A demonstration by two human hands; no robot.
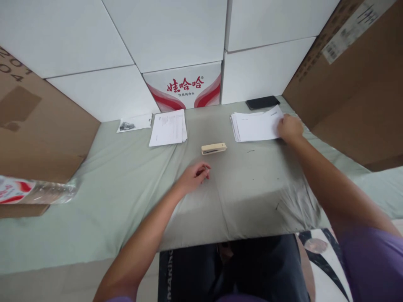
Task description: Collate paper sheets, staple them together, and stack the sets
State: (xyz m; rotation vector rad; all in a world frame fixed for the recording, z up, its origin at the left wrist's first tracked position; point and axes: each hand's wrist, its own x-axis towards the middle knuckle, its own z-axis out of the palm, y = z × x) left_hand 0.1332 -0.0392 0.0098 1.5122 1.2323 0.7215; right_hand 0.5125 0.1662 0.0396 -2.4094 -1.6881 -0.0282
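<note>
A table (126, 188) draped in pale green cloth stands against stacked white boxes (176, 37) and brown cartons. The right hand (290, 128) rests on the far-right paper stack (255, 126), fingers laid flat on it and grasping nothing. The left hand (193, 177) lies loosely curled and empty on the cloth, near the beige stapler (214, 148), which sits between the two paper stacks.

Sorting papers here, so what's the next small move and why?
Probably lift the top sheet off the right paper stack: the right hand already rests on its edge, while the stapler lies untouched beyond the empty left hand.
</note>
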